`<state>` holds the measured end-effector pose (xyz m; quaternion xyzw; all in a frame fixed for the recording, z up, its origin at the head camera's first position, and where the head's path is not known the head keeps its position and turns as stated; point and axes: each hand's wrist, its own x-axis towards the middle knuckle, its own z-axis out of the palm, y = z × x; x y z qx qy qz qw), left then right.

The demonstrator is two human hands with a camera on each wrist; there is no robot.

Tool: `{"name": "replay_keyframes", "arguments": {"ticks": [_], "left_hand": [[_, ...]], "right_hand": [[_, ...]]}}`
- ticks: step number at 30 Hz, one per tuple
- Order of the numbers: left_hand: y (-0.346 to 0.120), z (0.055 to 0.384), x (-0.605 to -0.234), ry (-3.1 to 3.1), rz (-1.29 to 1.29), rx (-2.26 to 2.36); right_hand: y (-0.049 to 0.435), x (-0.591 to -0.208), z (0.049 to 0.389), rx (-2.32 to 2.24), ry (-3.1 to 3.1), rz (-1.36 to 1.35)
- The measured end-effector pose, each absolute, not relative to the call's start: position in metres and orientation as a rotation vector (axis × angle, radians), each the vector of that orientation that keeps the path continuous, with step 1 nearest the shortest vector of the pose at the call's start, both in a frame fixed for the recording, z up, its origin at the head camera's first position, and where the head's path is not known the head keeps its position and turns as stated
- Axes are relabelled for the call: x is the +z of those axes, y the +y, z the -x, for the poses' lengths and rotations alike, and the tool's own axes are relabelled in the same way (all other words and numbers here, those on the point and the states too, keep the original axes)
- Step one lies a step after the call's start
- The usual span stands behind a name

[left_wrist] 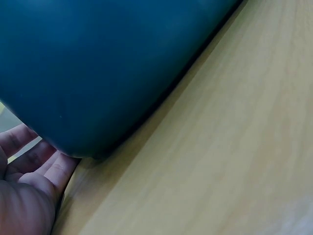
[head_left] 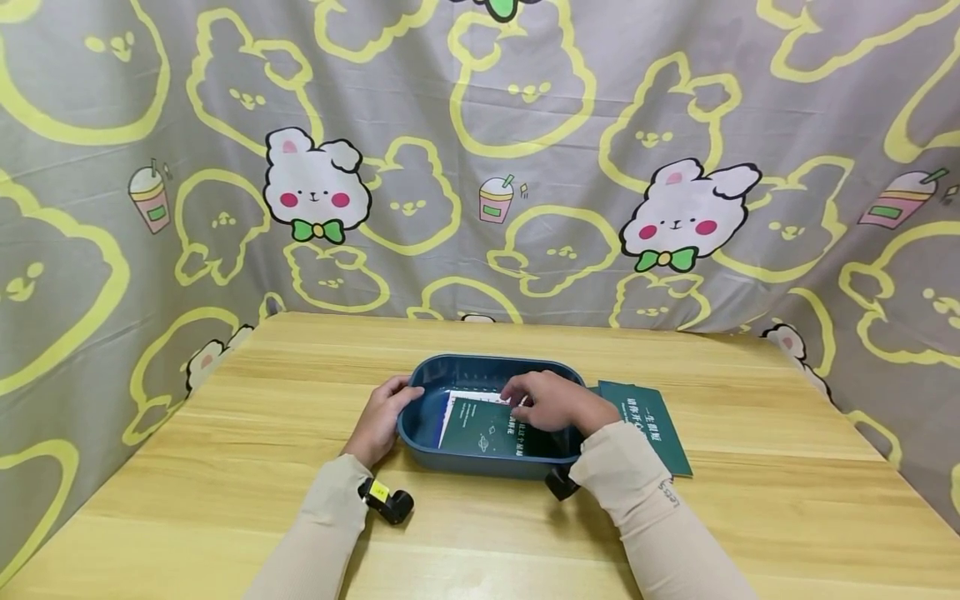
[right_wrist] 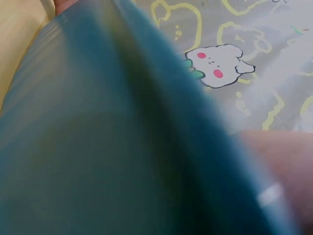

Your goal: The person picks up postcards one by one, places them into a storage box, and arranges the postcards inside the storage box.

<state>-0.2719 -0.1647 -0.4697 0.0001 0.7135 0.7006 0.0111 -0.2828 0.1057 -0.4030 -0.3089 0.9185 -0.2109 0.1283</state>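
Note:
A dark blue oval-ended basin stands on the wooden table. My left hand grips its left end, thumb over the rim and the other fingers along the outer wall. In the left wrist view those fingers touch the basin's lower corner. Inside the basin lies a dark green booklet with white print, over a white and blue sheet edge. My right hand is over the basin's right part, fingers loosely bent above the booklet. No held thing shows in it. The right wrist view is mostly the basin's blurred wall.
Just right of the basin, more dark green booklets lie on the table, partly behind the right forearm. A patterned grey curtain hangs behind and at both sides. Small black cameras sit on the wrists.

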Motion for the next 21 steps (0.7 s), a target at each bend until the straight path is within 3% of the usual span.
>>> {"name": "replay_keyframes", "arguments": {"ticks": [21], "left_hand": [[-0.1670, 0.2748, -0.4690, 2.186, 0.014, 2.183]], "right_hand": [[0.1028, -0.4018, 0.2817, -0.342, 2.590, 0.815]]}}
